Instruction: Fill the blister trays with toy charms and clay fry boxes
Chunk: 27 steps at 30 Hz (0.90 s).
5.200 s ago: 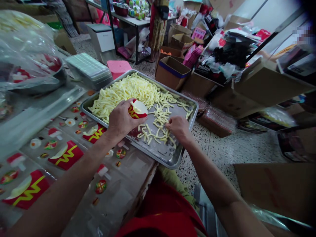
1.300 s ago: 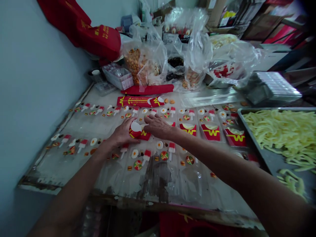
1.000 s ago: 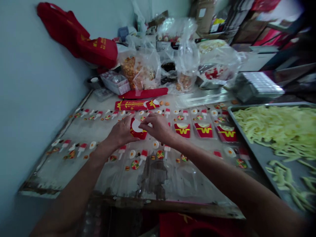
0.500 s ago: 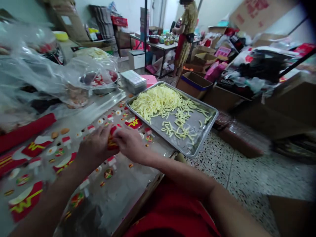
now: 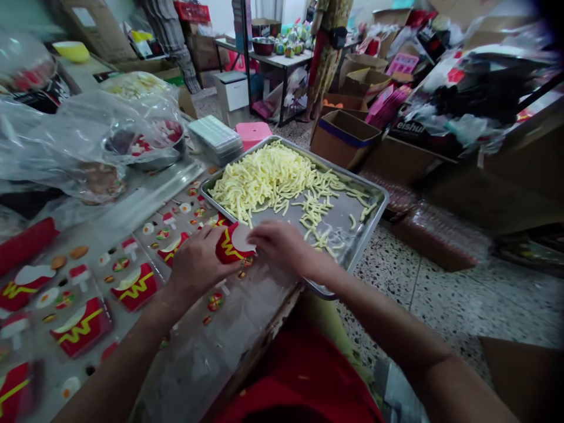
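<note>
A small red french fry carton (image 5: 228,247) with a yellow W-shaped stripe and a white back panel is held above the table's edge. My left hand (image 5: 196,264) is closed around its left side, thumb beneath. At the carton's right, the curled fingertips of my right hand (image 5: 286,249) meet the edge of the white panel; the exact grip is partly hidden. Just beyond both hands rests a metal tray (image 5: 372,220) with a heap of pale yellow fry-shaped sticks (image 5: 268,176) at its far left and loose ones spread to the right.
Flat red fry cartons (image 5: 83,326) and tiny food pieces lie in rows on the table at left. Behind them are plastic bags (image 5: 57,141), a metal bowl (image 5: 176,147) and stacked clear boxes (image 5: 215,138). A pink stool (image 5: 253,134), cardboard boxes (image 5: 346,138) and a standing person (image 5: 328,53) are farther back.
The view has tilted down and shifted. The carton, earlier mostly covered by both hands, now shows its front and white panel, and my right hand has moved to its right edge.
</note>
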Tool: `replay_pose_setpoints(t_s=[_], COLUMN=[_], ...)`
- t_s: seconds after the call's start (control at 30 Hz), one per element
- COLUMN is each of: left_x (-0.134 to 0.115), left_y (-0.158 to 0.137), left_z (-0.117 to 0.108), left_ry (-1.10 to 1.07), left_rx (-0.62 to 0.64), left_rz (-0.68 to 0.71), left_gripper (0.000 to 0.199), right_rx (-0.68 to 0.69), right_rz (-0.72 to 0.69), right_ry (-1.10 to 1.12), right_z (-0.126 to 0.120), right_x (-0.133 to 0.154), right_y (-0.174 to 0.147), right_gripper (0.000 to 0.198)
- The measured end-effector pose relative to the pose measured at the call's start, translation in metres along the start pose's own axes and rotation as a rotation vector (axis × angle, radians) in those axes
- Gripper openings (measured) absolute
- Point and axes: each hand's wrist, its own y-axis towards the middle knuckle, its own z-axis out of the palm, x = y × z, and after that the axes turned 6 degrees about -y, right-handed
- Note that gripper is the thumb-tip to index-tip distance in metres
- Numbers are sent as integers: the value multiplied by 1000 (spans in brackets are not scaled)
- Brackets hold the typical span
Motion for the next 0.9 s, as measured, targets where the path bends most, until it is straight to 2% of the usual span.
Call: replay_pose_setpoints(t_s=[0.03,0.13,0.17,0.23,0.3,0.33,0.4,0.6,0.77,0.9], left_x=[5,14,14,10,2,-2,-7,-7,-12,-10], left_y=[3,11,14,20,24,26,28,31,41,44], left_z=[0,1,1,2,1,0,-2,-4,-3,-13], left_ry=[-35,-117,-127,-121,-87,-62,-22,27,123,152], left_rx=[10,20,28,35,21,11,22,116,131,158], left_rz=[-15,-38,-34,-21,-15,-17,-14,22,9,-24], left_gripper=[70,75,75,75,76,75,72,71,65,62], right_rx=[-11,-7,27,124,208,240,284,351,350,256], right_rz=[17,190,217,194,137,119,98,127,163,164], right_ry=[47,-11,-46,-123,-211,-253,-301,-286,-373,-332], right_z=[-12,-35,-37,-34,-27,-23,-18,-7,11,16], right_x=[-21,-76,-88,-101,-101,-99,-95,-89,-75,-78], right_y=[0,-1,-1,-1,2,5,12,35,44,40], right_gripper=[17,14,19,41,60,62,54,14,20,19])
